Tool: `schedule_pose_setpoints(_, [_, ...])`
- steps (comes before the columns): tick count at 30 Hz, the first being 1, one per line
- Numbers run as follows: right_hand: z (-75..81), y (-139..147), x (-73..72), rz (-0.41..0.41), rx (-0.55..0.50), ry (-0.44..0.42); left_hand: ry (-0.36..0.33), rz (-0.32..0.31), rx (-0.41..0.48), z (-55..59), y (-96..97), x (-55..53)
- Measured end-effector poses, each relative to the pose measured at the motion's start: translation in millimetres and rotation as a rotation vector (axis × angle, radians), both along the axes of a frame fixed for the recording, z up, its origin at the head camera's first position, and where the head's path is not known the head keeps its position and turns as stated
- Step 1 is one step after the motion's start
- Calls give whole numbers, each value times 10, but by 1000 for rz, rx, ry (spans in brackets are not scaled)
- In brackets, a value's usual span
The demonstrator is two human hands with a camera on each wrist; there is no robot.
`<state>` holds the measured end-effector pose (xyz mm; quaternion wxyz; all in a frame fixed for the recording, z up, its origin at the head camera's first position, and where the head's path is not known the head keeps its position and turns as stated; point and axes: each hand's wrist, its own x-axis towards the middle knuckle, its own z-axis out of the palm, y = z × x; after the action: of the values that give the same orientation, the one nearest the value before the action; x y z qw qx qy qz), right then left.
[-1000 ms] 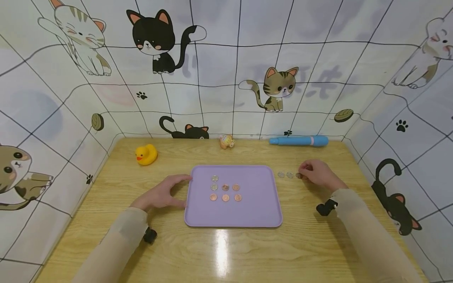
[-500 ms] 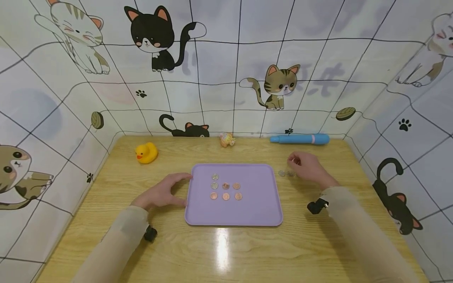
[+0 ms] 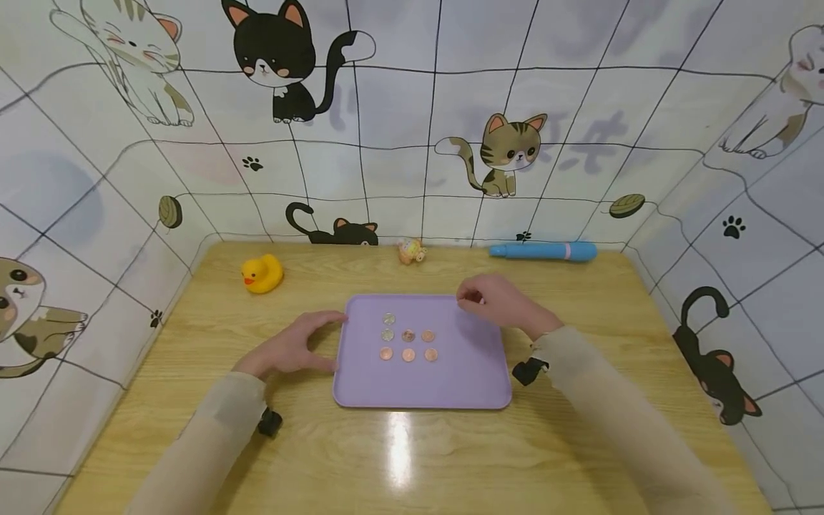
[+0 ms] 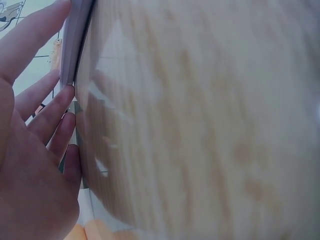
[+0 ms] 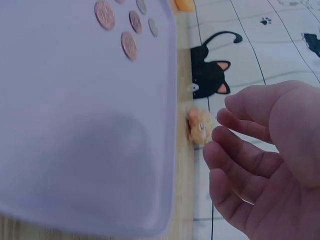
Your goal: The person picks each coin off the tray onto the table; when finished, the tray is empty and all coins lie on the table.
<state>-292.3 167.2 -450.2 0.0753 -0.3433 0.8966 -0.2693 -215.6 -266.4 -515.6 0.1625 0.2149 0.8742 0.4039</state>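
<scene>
A lilac tray (image 3: 463, 386) lies on the table and carries several copper-coloured coins (image 3: 408, 355) and two silver ones, the farther silver coin (image 3: 388, 319) being at the back left. My left hand (image 3: 292, 348) touches the tray's left edge with thumb and fingers spread and fairly straight. Over the tray's back right corner hovers my right hand (image 3: 505, 304). Its thumb and index fingertip come together in a pinch, seen also on the right hand (image 5: 270, 155) in the right wrist view. The small coin between those tips is hidden.
Along the back of the table stand a yellow rubber duck (image 3: 262, 274), a small figurine (image 3: 410, 251) and a blue pen-shaped object (image 3: 543, 251). Cat-patterned cloth walls (image 3: 399, 164) rise behind and at both sides.
My right hand has left the coins right of the tray and moved left over its back right corner. Those coins are now out of sight at the hand and wrist. My left hand stays put.
</scene>
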Motion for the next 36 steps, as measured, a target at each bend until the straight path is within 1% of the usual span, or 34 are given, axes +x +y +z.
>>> schedule_pose_setpoints(5, [-28,-238,-4,68,35,-14,-20,8,7,43,-1,12])
schedule_pose_setpoints(12, [-27,-615,-24,135,100,-66,-10,5,1,37,-21,-8])
schedule_pose_setpoints(16, [-51,-825,-24,174,117,-74,-16,6,6,46,-20,-15])
schedule_pose_setpoints(19, [-93,-959,-30,199,133,-57,-8,4,9,55,-16,-18])
schedule_pose_setpoints(25, [-246,-1155,-60,200,152,-48,5,-11,5,45,-9,-6])
schedule_pose_setpoints(29, [-333,-1247,-74,213,168,-22,10,-18,20,34,1,6])
schedule_pose_setpoints(32, [-360,-1298,-73,215,196,-10,6,-14,18,22,3,17])
schedule_pose_setpoints(36, [-356,-1338,-67,186,225,-22,4,-3,2,0,-1,21])
